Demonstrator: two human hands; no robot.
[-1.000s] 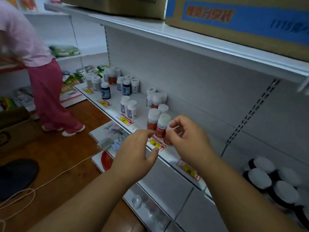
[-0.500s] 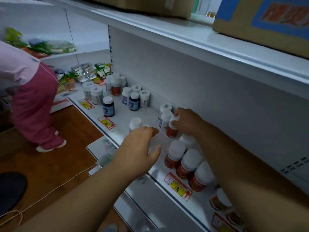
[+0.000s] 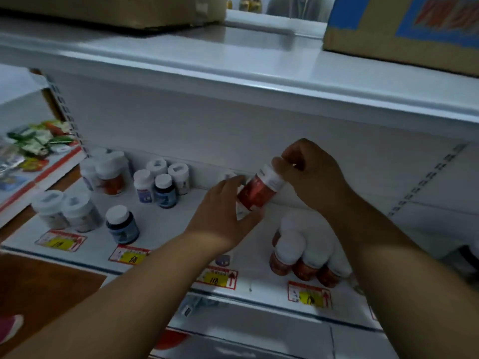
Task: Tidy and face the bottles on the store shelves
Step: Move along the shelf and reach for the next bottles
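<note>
A red bottle with a white cap [image 3: 256, 191] is tilted in the air above the white shelf [image 3: 171, 229], held between both hands. My right hand [image 3: 311, 174] pinches its cap from above. My left hand [image 3: 223, 216] grips its lower body from the left. Below them a tight cluster of red bottles with white caps [image 3: 305, 252] stands near the shelf's front edge. Further left stand a dark blue bottle [image 3: 121, 224], a group of small blue and white bottles [image 3: 162, 183] and several large white-capped jars [image 3: 67, 208].
Price tags [image 3: 216, 277] line the shelf's front edge. The shelf above [image 3: 233, 73] carries cardboard boxes [image 3: 404, 24]. Snack packets [image 3: 33, 143] lie on a shelf at far left. A lower shelf [image 3: 259, 330] juts out beneath my arms.
My view has moved closer and to the left along the shelf. My right hand has lifted a red bottle from the back row, and my left hand has come up to grip its base.
</note>
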